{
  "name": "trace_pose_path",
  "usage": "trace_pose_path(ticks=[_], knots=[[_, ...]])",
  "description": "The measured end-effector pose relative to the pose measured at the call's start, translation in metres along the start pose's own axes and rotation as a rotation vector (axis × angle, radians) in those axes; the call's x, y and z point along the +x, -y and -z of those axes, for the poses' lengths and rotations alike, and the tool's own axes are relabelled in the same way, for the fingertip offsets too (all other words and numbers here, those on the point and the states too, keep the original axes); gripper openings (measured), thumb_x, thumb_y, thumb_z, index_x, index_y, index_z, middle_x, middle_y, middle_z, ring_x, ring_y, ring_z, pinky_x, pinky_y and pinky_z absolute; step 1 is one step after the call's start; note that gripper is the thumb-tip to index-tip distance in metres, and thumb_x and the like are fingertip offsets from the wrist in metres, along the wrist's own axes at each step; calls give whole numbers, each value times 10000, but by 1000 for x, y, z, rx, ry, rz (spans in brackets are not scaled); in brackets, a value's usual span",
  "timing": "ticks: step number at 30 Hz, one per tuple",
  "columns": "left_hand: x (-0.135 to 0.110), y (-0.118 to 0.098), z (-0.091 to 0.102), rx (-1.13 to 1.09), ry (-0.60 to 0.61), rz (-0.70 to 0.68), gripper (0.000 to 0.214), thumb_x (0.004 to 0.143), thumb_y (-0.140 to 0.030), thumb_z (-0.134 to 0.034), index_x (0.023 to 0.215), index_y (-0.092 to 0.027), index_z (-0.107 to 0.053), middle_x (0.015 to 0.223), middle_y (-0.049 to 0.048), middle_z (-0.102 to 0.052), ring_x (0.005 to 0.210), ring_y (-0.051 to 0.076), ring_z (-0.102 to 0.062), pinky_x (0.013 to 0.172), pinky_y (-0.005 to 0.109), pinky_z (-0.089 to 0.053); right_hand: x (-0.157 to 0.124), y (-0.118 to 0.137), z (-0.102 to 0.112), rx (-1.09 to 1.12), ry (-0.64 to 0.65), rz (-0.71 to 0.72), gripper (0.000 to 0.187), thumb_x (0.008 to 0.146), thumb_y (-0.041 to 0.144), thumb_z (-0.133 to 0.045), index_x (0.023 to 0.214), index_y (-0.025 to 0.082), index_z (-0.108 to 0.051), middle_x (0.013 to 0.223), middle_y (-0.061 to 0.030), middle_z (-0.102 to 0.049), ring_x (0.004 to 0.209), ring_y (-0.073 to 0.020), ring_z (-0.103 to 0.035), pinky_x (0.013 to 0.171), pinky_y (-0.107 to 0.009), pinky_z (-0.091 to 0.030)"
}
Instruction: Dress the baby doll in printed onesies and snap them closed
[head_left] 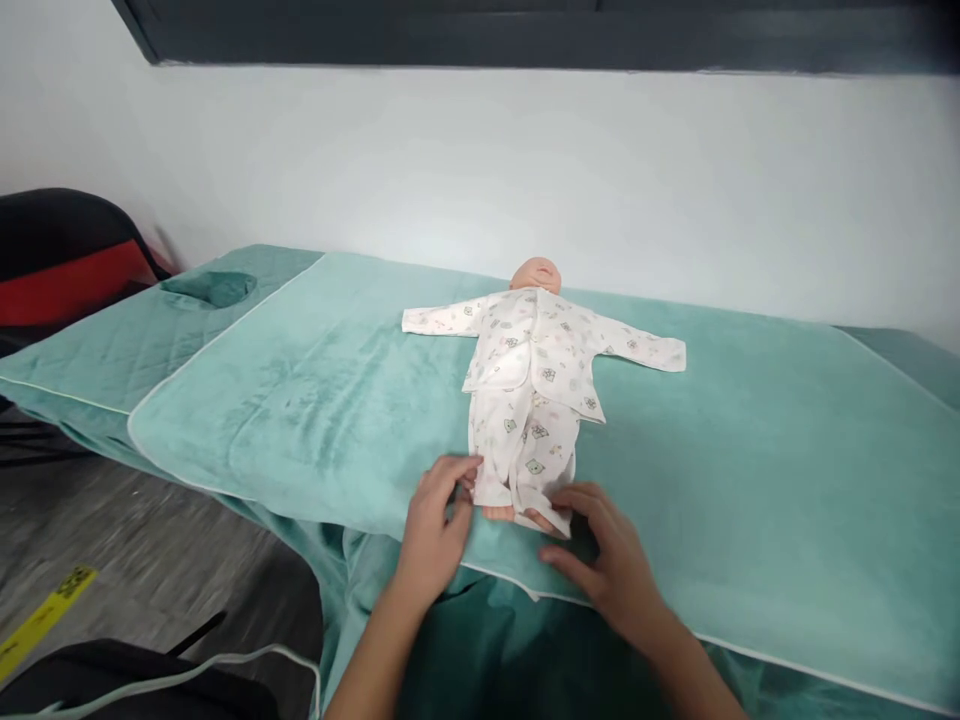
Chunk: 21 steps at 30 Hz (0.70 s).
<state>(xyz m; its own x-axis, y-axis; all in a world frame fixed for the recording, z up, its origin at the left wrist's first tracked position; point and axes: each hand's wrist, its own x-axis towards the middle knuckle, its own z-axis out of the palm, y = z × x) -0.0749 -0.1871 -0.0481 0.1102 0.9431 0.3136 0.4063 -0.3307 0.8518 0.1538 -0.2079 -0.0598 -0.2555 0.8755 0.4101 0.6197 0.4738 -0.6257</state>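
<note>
A baby doll (534,275) lies on its back on a teal towel (315,400), arms spread, dressed in a white patterned top (536,345) and matching trousers (525,450). My left hand (435,530) rests at the doll's near left trouser cuff, fingers curled against the cloth beside a bare foot. My right hand (600,555) lies at the other cuff, fingers bent and touching the hem. Whether either hand grips the fabric is unclear.
The towel covers a teal padded table (82,360) set against a white wall. A black and red chair (67,260) stands at far left. Dark floor with a yellow tape strip (45,615) and a pale cable (225,665) lies below left.
</note>
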Motion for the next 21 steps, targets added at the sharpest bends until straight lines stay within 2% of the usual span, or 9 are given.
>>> trace_pose_path(ticks=[2,4,7,10,15,17,21], knots=[[-14,-6,-3,16,30,-27,488,841,-40,-477,1267,-268,-548,1146,56,-565,1077,183,-563,952,359,-461,-7,12,-15,-29,-104,-79,327,861,370,-679,1126,248,-531,1051,-70,-604,935,-225,-578,779,-359,-485],[-19,-9,-9,106,37,-60,497,843,-104,-566,1302,-294,-539,1192,69,-522,1116,209,-535,962,387,-460,-8,22,-26,-12,-191,-177,214,884,357,-650,1021,234,-542,920,-35,-586,809,-187,-559,697,-321,-464],[-17,-13,-18,197,-9,-120,375,870,-210,-618,1237,-287,-605,1108,68,-513,1040,208,-543,906,381,-477,-4,33,-32,97,-240,-279,169,892,352,-635,878,224,-526,777,14,-517,673,-141,-496,620,-280,-424],[-11,-18,-20,92,-87,-144,213,885,-201,-608,1087,-239,-665,1012,48,-515,953,165,-563,848,314,-487,-7,38,-19,152,-337,-315,182,873,328,-652,812,221,-517,750,27,-494,673,-130,-481,632,-264,-414],[-9,-26,-12,-58,-220,-39,141,829,-216,-692,969,-230,-679,942,11,-521,867,125,-564,787,248,-469,-22,34,18,133,-604,-336,82,827,207,-619,837,217,-538,870,1,-537,787,-143,-527,668,-249,-428],[-11,-24,-13,-69,-252,-19,125,825,-209,-693,948,-227,-678,925,6,-515,857,123,-554,776,242,-461,-28,30,21,98,-575,-360,77,813,183,-600,852,217,-543,859,1,-539,769,-147,-533,654,-252,-432],[-20,-15,-19,-53,-292,-24,117,832,-160,-666,928,-225,-679,912,3,-483,854,123,-535,781,244,-453,-40,23,8,-31,-259,-255,57,838,166,-560,845,219,-539,807,2,-547,707,-151,-521,646,-277,-436]])
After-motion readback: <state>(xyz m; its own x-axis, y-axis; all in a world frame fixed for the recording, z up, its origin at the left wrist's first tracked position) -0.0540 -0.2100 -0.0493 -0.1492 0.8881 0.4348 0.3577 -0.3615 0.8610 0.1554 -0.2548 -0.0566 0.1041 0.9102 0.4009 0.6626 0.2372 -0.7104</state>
